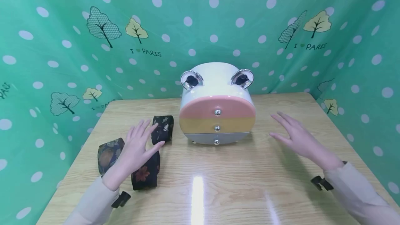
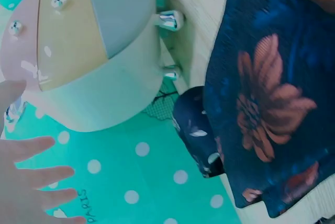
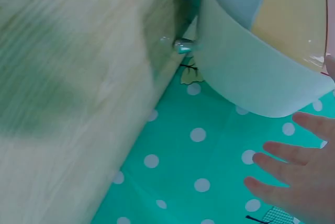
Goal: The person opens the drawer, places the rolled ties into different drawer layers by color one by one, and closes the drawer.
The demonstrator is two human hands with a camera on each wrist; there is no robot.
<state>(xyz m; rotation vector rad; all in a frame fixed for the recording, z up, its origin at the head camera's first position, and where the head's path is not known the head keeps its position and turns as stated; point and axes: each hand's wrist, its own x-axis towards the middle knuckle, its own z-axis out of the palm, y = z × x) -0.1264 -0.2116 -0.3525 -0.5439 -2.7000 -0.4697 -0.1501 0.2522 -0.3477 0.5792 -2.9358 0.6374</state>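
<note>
The left hand (image 1: 137, 150) is observed extended, with nothing grasped, near three floral cloths (image 1: 163, 130), the right hand (image 1: 295, 137) is found likewise right of the box (image 1: 200, 125), and the box is positioned toward the table's (image 1: 237, 183) rear.

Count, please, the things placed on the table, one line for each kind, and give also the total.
Animal-faced drawer box: 1
Dark floral cloth items: 3
Total: 4
</note>
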